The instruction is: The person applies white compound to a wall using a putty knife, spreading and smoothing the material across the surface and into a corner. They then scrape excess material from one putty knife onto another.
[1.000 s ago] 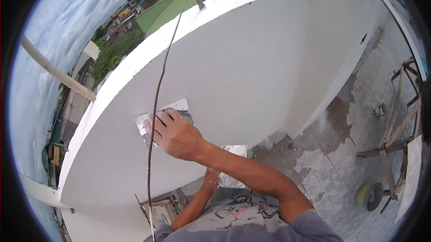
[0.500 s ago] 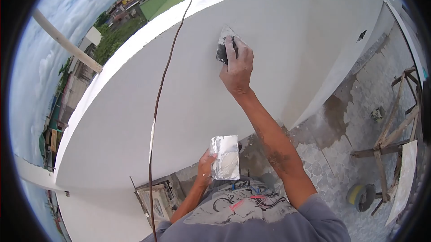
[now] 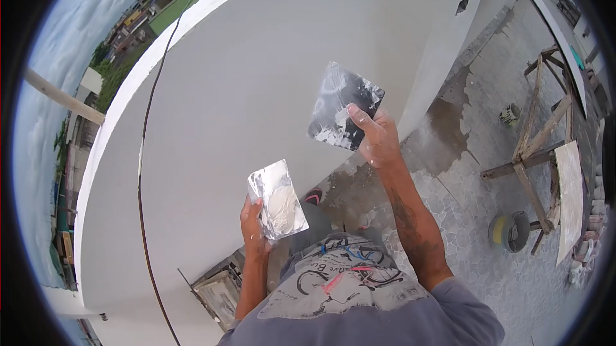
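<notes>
My left hand (image 3: 252, 227) is closed on the edge of a shiny rectangular putty plate (image 3: 264, 182) that carries a thick mound of white putty (image 3: 282, 210). Up and to the right, my right hand (image 3: 377, 140) grips a dark flat putty spreader (image 3: 340, 99), thumb on its near face. White putty is smeared over much of that face. The spreader is held in front of the pale smooth wall (image 3: 237, 102), and I see a gap between it and the plate. The fingers behind both tools are mostly hidden.
A thin dark cable (image 3: 142, 173) hangs along the left. A wooden sawhorse (image 3: 539, 156) stands at right, near a bucket (image 3: 510, 232) and a small can (image 3: 510, 115) on the patchy tiled floor (image 3: 449, 185). An old wooden frame (image 3: 218, 291) lies below the wall.
My right hand has come off the wall, moving down and right, and the spreader's smeared face now shows. The plate in my left hand has shifted left and up and tilted. The view has turned right.
</notes>
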{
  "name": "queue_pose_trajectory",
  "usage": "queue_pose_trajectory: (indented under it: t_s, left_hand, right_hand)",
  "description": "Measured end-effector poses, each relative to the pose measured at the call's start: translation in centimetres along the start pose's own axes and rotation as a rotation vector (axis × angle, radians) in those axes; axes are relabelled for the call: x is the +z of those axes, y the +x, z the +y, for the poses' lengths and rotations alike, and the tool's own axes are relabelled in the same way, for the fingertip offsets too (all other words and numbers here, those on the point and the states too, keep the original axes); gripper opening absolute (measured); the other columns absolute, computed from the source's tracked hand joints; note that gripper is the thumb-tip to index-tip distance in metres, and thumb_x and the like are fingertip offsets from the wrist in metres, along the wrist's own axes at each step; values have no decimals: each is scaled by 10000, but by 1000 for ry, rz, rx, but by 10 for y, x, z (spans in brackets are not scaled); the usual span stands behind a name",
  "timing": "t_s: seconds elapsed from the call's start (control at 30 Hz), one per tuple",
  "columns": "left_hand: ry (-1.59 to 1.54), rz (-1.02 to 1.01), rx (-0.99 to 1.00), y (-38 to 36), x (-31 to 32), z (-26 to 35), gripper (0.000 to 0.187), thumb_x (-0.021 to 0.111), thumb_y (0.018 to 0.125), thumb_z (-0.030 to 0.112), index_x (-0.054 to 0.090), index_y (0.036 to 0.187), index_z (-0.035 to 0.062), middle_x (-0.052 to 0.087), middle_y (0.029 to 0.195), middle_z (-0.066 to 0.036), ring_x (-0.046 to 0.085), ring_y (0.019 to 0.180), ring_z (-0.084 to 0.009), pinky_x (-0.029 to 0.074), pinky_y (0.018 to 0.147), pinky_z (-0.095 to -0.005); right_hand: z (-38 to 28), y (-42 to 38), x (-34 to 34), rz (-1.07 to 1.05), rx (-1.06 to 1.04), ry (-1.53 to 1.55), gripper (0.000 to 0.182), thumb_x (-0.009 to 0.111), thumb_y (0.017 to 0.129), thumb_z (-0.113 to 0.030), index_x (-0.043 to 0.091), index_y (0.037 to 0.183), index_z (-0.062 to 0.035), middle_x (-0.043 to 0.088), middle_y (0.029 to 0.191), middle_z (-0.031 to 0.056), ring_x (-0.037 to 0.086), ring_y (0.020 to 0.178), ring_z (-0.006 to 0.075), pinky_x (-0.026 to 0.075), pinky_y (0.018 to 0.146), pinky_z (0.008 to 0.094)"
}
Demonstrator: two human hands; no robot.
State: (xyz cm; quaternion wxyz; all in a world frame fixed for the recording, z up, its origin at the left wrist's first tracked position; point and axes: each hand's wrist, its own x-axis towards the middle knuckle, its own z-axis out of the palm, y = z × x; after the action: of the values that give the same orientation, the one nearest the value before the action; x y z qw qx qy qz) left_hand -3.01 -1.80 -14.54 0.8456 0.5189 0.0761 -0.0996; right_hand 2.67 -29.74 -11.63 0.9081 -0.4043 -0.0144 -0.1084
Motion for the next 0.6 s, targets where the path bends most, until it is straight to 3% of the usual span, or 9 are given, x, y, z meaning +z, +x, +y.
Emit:
queue_pose_trajectory:
  t_s: [0.1, 0.13, 0.37, 0.6]
  left_hand:
    - [34, -74, -23, 21, 34, 11, 445, 461, 919, 123, 391, 1319, -61, 572, 1174, -170, 626, 1008, -230, 534, 859, -337]
    - [42, -102, -31, 26, 46, 12, 448, 456, 922, 130, 390, 1321, -62, 572, 1174, -169, 627, 1006, -228, 535, 858, -334]
    - [108, -324, -95, 41, 103, 4, 446, 406, 956, 171, 380, 1339, -56, 566, 1203, -163, 621, 1030, -205, 532, 867, -324]
    - [23, -390, -174, 28, 128, -4, 430, 456, 949, 162, 402, 1321, -48, 587, 1165, -153, 635, 996, -201, 537, 846, -323]
  right_hand:
    - [-34, -28, -1, 101, 10, -25, 196, 602, 905, -134, 619, 1010, 31, 645, 900, 61, 617, 798, 120, 508, 716, 271]
    - [-32, -31, -4, 107, -48, 76, 187, 604, 896, -119, 617, 1008, 29, 642, 884, 56, 613, 780, 115, 509, 694, 271]
    - [-50, -84, -31, 244, -91, -33, 220, 589, 904, -123, 608, 1047, 42, 645, 895, 43, 596, 769, 91, 489, 687, 243]
    - [-63, -123, -30, 284, -252, -312, 227, 574, 922, -117, 617, 1081, 39, 648, 957, 39, 583, 837, 82, 468, 749, 236]
